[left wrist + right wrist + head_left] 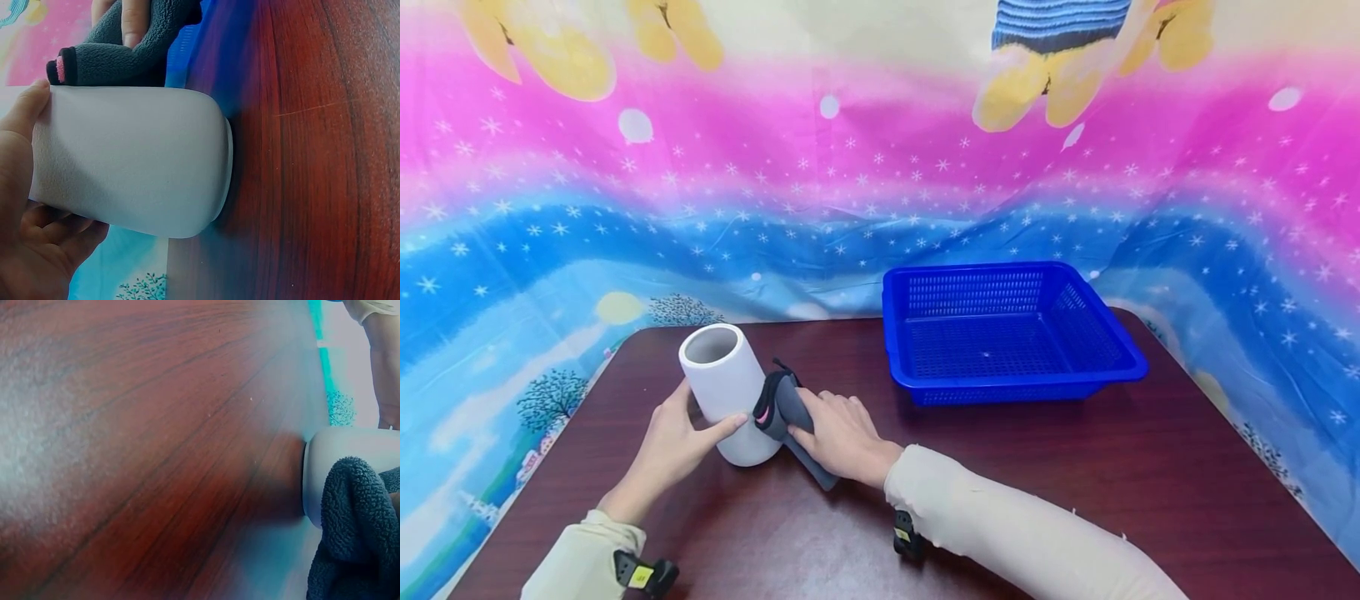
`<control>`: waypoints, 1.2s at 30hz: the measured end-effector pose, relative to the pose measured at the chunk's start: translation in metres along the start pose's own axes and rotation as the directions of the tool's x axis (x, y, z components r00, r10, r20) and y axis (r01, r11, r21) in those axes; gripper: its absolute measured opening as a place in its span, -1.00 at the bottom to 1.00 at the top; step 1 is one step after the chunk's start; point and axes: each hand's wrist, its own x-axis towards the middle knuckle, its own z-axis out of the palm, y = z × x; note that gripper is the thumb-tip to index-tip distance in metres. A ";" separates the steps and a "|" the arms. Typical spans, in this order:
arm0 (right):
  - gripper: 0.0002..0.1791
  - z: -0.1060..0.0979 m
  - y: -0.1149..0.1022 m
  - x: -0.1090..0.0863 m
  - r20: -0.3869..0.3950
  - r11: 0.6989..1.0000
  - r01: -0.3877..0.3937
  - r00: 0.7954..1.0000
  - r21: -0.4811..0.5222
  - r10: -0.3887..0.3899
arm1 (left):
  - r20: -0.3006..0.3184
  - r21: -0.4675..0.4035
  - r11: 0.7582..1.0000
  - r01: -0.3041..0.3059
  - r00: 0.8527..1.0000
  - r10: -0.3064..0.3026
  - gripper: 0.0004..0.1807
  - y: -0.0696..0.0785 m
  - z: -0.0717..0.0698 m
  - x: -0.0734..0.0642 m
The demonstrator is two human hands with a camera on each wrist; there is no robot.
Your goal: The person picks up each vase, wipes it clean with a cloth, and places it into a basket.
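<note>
In the head view, the left hand [673, 440] clasps a white, matte, tapered vase [727, 396] on the dark-red wooden bench [760, 533] and the right hand [844, 435] grips a dark-grey fleecy cloth [792, 407]; in the left wrist view cloth meets vase, apparently wiping; in the right wrist view cloth overlaps vase, further wiping likely needing steadiness.

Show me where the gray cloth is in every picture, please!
Head: the gray cloth is left of center, below the middle.
Left wrist: the gray cloth is at the top, left of center.
Right wrist: the gray cloth is at bottom right.
Shared landmark: the white vase, beside it.
</note>
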 end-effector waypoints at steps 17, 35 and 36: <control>-0.50 0.005 0.006 -0.007 0.118 0.996 -0.002 0.993 -0.092 0.012 | -0.016 0.014 1.000 0.003 1.000 -0.003 -0.14 0.000 0.000 0.002; -0.49 -0.001 0.008 -0.011 0.236 0.984 -0.001 0.971 -0.176 0.043 | 0.009 0.006 1.000 0.020 1.000 -0.020 -0.13 -0.002 0.000 0.000; -0.48 -0.002 0.008 -0.011 0.239 0.984 -0.001 0.970 -0.179 0.044 | 0.008 0.005 1.000 0.020 1.000 -0.020 -0.13 -0.002 0.000 0.000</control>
